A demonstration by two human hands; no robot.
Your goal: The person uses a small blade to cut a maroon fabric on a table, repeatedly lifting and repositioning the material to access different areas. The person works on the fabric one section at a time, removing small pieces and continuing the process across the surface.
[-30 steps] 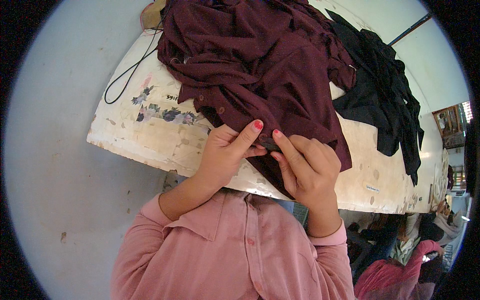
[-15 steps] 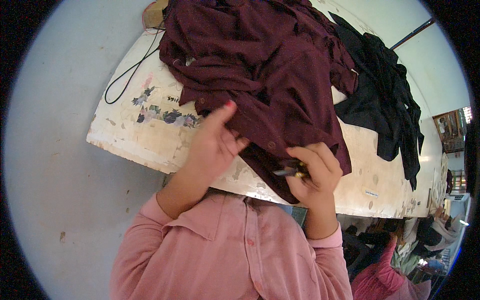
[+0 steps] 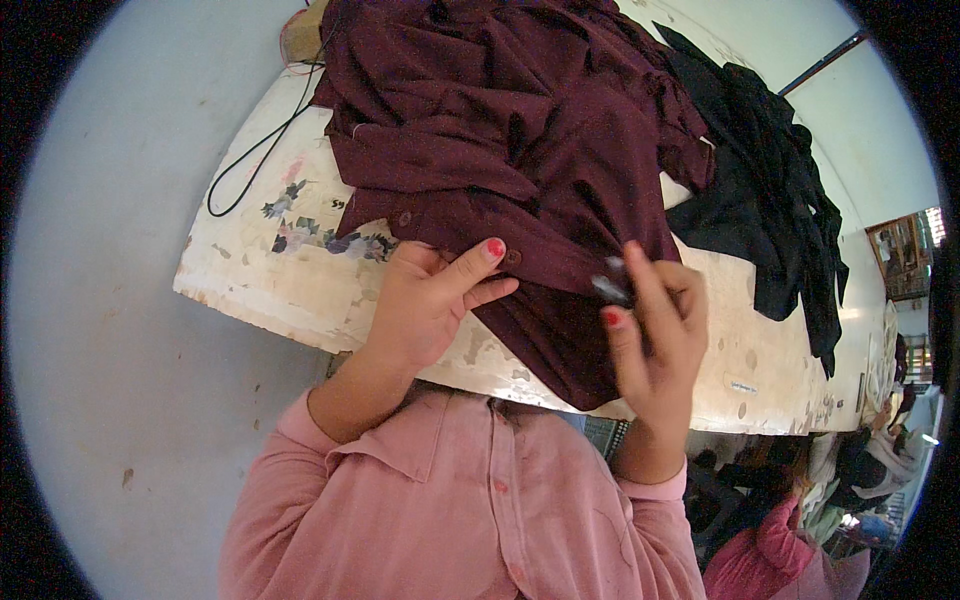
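A maroon garment with dark buttons lies rumpled over a pale, worn table and drapes toward its front edge. My left hand is closed on the garment's buttoned band, thumb on top just left of a button. My right hand holds a small dark metal tool, blurred, over the band to the right of that button; its thumb and forefinger are raised around the tool, and the other fingers are curled.
Black garments lie along the table's right side. A black looped cord and a tan block are at the back left. A pale wall stands at left. At lower right, a co-worker in pink is among piled cloth.
My left hand let the band slip and has taken hold again left of its earlier place. My right hand and tool swung down, then moved up and rightward. The buttoned band has shifted.
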